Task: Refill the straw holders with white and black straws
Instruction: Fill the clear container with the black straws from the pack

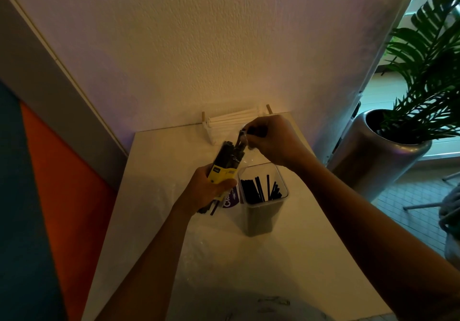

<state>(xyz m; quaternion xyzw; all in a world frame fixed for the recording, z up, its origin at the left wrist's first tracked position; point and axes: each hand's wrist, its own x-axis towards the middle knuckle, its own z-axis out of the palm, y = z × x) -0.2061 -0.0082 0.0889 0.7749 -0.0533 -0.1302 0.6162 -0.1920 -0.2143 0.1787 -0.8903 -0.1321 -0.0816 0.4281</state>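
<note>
Left wall: orange and blue panel (49,184) ran close along the tabletop's left edge; little room to swing that way.
Left hand (207,190): fingers curled round the lower, yellow-labelled end of the pack of black straws (225,161), which tilted up and away; judged to be steadying it so the top could be worked.
Under the pack: a purple-labelled wrapper (230,200) and a few loose black straws lay on the tabletop (286,258), just left of the holder.
White straws (234,119): stacked flat in a wooden-pegged rack at the far edge against the wall, well apart from the near edge.
Right hand (270,138): fingers pinched the clear wrap at the pack's top end, probably tearing it or drawing straws out; which, could not tell.
Clear holder (263,201): upright, mid-tabletop, directly below the right wrist, part-filled with black straws; mouth unobstructed, a short drop from the pack.
Right edge: tabletop ended near a silver planter (380,151) on the floor; open room there.
</note>
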